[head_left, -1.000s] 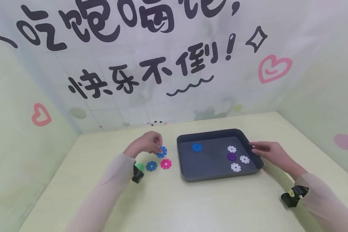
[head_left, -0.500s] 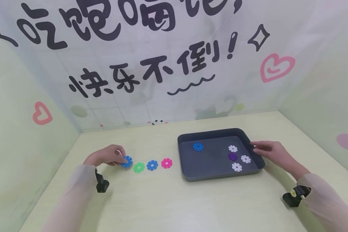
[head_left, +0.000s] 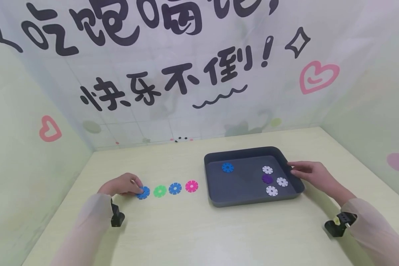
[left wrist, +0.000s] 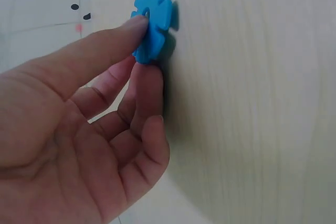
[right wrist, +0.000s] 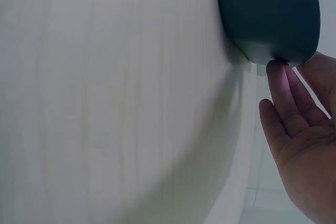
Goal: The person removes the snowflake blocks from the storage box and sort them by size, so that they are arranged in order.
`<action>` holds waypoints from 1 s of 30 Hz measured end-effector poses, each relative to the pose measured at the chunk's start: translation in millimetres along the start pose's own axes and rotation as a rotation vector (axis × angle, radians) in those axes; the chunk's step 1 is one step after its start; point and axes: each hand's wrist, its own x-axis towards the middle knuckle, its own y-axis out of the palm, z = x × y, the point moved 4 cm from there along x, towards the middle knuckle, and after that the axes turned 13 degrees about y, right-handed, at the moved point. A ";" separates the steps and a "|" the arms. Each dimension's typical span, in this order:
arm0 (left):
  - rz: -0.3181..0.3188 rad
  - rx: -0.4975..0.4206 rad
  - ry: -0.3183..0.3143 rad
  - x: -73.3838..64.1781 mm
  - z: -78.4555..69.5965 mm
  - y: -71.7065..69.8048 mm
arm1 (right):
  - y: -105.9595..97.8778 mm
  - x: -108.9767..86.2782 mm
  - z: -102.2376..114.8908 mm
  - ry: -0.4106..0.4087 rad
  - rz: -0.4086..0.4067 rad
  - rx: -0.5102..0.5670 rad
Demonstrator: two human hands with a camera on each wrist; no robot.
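In the head view, my left hand (head_left: 120, 184) pinches a blue notched plastic disc (head_left: 143, 192) between thumb and fingers, low over the table at the left end of a row. The left wrist view shows this blue disc (left wrist: 155, 11) tilted, close to the wood surface, with my thumb across its middle hole. To its right lie a green disc (head_left: 159, 191), another blue disc (head_left: 175, 188) and a pink disc (head_left: 191, 186). My right hand (head_left: 312, 175) holds the right edge of a dark grey tray (head_left: 216, 184); in the right wrist view, fingertips (right wrist: 277, 69) meet its outer wall.
Inside the tray lie a blue disc (head_left: 227, 167) at left, a purple disc (head_left: 267, 178) and several white discs, one white disc (head_left: 271, 191) nearest the front. The pale wood table (head_left: 199, 232) ends at printed cloth walls (head_left: 186, 122) behind and at both sides.
My left hand has carried the blue disc from beside the tray leftward past the row, then lowered it towards the table beside the green disc. The right hand keeps its place.
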 end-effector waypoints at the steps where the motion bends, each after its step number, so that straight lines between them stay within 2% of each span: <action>1: -0.002 0.002 0.004 0.1 -0.1 0.2 | -0.2 0.0 0.2 0.000 -0.002 -0.003; 11: -0.031 0.010 -0.003 -2.6 -3.0 0.9 | 0.4 -0.2 -0.2 0.001 0.001 0.003; 16: -0.053 0.025 0.037 4.2 -10.4 -1.6 | -0.3 -1.2 -0.4 -0.005 -0.008 0.001; 19: -0.066 0.020 0.100 13.8 -25.3 1.2 | -1.5 -2.2 -0.4 -0.006 -0.012 0.000; 22: -0.075 0.001 0.173 25.7 -46.6 10.8 | -1.9 -2.8 -0.8 -0.002 -0.013 0.003; 30: -0.060 -0.047 0.334 69.8 -112.2 53.9 | -0.1 -1.8 -0.6 -0.003 -0.011 0.010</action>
